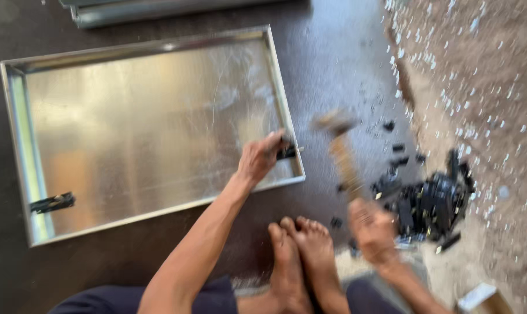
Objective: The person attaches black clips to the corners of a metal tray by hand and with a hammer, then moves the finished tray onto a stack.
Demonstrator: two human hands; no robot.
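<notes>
A shiny sheet-metal tray (159, 125) with raised edges lies on a dark floor. My left hand (261, 157) rests on the tray's near right corner and pinches a small black part (286, 152) against the rim. My right hand (372, 228) grips the wooden handle of a hammer (340, 148), which is raised and motion-blurred, its head above and to the right of the left hand. My bare feet (301, 256) lie between the two arms.
A pile of small black parts (429, 200) lies to the right, with loose ones scattered around it. Another black fitting (53, 203) sits on the tray's left edge. Sandy ground with pale flecks (478, 70) fills the right. More metal sheets (135, 10) lie at the top.
</notes>
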